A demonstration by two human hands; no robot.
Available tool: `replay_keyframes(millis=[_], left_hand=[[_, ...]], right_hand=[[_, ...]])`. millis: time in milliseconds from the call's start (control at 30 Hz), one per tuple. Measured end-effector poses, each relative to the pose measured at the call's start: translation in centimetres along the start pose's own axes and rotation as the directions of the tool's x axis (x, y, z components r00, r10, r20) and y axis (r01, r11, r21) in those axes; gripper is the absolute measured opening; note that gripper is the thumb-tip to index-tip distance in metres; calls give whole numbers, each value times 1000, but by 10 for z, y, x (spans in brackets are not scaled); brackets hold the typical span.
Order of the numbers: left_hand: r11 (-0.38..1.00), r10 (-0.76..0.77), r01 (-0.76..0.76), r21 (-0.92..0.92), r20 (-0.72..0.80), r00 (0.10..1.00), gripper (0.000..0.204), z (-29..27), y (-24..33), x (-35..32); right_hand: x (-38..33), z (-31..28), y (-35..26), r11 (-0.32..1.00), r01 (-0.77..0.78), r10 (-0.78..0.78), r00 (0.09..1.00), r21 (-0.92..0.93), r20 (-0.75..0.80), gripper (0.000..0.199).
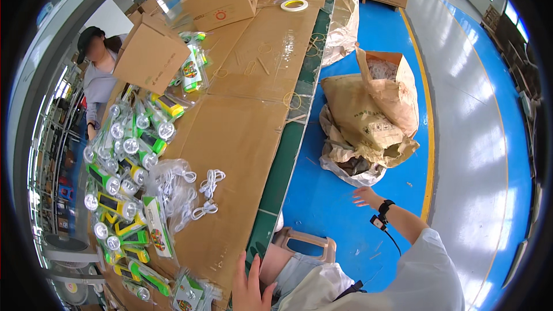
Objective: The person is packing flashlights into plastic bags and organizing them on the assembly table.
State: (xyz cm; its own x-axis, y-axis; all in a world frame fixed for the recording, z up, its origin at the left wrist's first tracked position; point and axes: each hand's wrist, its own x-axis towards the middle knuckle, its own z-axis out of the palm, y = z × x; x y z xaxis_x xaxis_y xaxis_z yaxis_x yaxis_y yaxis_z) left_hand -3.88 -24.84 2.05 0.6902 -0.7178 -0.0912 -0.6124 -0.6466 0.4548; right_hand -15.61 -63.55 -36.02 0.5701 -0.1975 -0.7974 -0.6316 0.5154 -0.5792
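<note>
1. Fingers of the left hand (251, 288) are spread and empty, lying at the near edge of the long table covered in brown cardboard sheets (242, 132), close to the person's knee.
2. Outstretched to the side, the right hand (365, 196) hangs open over the blue floor (368, 80), fingers loosely apart and holding nothing; a black band sits on its wrist with a thin cable trailing from it.
3. Nearest the left hand lies a flat printed green-and-white packet in clear film (188, 294), just beside the table edge and not touched by the fingers.
4. Further left sits a heap of green-and-yellow torches with round silver lenses, each in a clear plastic bag (124, 155), running along the far side of the table.
5. Between that heap and the bare cardboard lie several coiled white cables (203, 193), some inside a clear bag.
6. Beyond the right hand, on the floor, stand crumpled brown paper sacks (368, 115) with clear plastic lining spilling out beneath.
7. A beige plastic stool (311, 241) shows under the person's legs.
8. Open brown cardboard cartons (222, 0) and a roll of pale tape (294, 5) sit at the table's far end.
9. Another person in a dark cap and grey top (98, 75) stands across the table; a yellow line borders the grey glossy aisle.
</note>
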Motion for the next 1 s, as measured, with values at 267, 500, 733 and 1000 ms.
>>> replay_keyframes(millis=[267,500,733,1000], left_hand=[[995,87,-88,46,18,996,69,37,-6,83],[930,7,-60,362,146,989,72,44,0,142],[887,-66,-94,452,325,943,66,45,-16,158],[874,-101,-104,474,387,917,68,55,-33,153]], right_hand=[[91,-29,6,621,-38,-376,862,-783,-340,39],[149,-49,11,451,45,-544,806,-892,-234,35],[204,-75,44,286,-271,-92,947,-919,-308,30],[267,-53,79,-62,-147,-338,934,-987,-118,38]])
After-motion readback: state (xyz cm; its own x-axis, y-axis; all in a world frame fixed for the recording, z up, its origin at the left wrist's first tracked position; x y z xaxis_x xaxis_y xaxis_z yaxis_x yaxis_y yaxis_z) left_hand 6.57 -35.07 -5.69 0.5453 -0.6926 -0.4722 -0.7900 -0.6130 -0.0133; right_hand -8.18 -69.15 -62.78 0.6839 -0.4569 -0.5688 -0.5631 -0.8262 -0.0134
